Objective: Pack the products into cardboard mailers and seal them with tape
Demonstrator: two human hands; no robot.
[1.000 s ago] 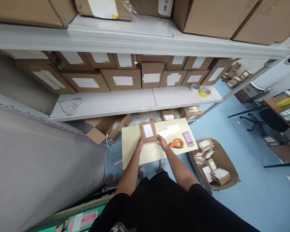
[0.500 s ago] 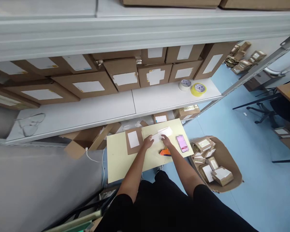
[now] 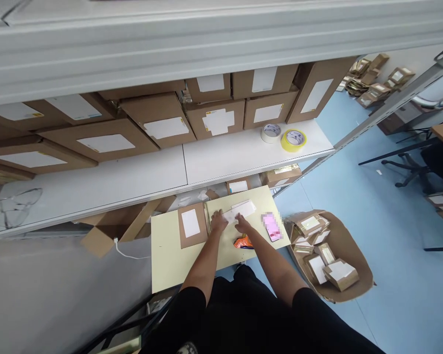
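Note:
On a pale yellow tabletop (image 3: 170, 275) lies a white paper label (image 3: 229, 214), overlapping further white paper (image 3: 245, 208) to its right. My left hand (image 3: 218, 222) rests at the label's left end with its fingers spread. At the lower edge of the label, my right hand (image 3: 242, 224) has its thumb and fingers closed on the paper. An orange and blue tool (image 3: 244, 242), of a kind I cannot make out, lies just below my right hand. Left of my left hand is a flat brown cardboard box (image 3: 183, 241) with a white label on it.
A phone (image 3: 271, 227) lies at the tabletop's right. On the shelf (image 3: 221, 152) above stand labelled boxes (image 3: 214, 120), a white tape roll (image 3: 270, 132) and a yellow one (image 3: 293, 140). A large carton (image 3: 354, 253) of small parcels stands on the floor at right.
My left hand has spread its fingers at the paper's left end. Both hands have lowered the label toward the tabletop. The camera view has shifted slightly.

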